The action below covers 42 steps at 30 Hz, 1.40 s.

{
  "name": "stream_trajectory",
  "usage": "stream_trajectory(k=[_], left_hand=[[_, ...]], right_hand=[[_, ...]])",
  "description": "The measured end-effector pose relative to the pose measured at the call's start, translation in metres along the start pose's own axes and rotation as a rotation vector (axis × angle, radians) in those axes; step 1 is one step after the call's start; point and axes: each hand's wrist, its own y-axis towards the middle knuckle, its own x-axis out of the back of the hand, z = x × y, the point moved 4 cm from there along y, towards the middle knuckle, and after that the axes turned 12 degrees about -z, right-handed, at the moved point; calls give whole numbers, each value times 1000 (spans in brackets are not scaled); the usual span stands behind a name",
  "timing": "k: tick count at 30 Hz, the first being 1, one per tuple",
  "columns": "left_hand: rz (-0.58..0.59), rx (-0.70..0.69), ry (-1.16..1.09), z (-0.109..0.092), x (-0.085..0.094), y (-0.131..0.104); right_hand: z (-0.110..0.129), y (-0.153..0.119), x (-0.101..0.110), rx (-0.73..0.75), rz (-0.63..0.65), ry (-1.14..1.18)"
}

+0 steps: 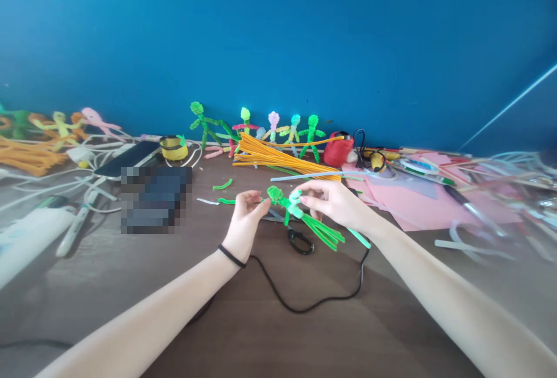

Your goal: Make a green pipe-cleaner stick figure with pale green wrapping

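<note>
A green pipe-cleaner figure [322,230] hangs tilted above the table, its coiled head toward the left and its several straight strands pointing down right. Pale mint pipe cleaner [296,206] is wrapped about its middle. My right hand [333,202] pinches the figure at this pale wrap, and a mint strand [359,237] sticks out below that hand. On the other side, my left hand [247,211] is closed in a pinch beside the head, at a short green arm; its fingertips partly hide what they grip. Black-handled scissors [301,242] lie beneath the figure.
Finished pipe-cleaner figures [312,134] lean along the blue wall. Orange pipe cleaners [282,160] lie in front of them. Pink paper [418,201] and pens are at right; a phone [126,158], a pixelated dark object [157,199] and white cables at left. A black cord [304,310] curves nearby.
</note>
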Motion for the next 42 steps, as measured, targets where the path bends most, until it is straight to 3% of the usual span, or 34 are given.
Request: stream_trajectory(k=[3, 6, 13, 18, 22, 27, 34, 38, 42], left_hand=[[218, 201, -120, 4, -10, -6], [370, 259, -193, 0, -16, -13], [382, 230, -97, -4, -15, -15], [363, 83, 80, -6, -15, -12], [421, 8, 191, -11, -16, -15], [486, 10, 260, -14, -16, -19], [514, -19, 450, -12, -17, -19], [522, -65, 491, -10, -17, -20], [567, -124, 521, -7, -18, -22]], right_hand=[[3, 0, -4, -3, -14, 137], [4, -2, -11, 3, -17, 208], [-1, -5, -22, -25, 50, 288], [-6, -7, -24, -74, 83, 256], [-7, -9, -24, -52, 114, 194], [-5, -8, -21, 45, 88, 55], [6, -5, -13, 369, -34, -218], [12, -8, -12, 435, -68, -325], [19, -12, -16, 471, -17, -377]])
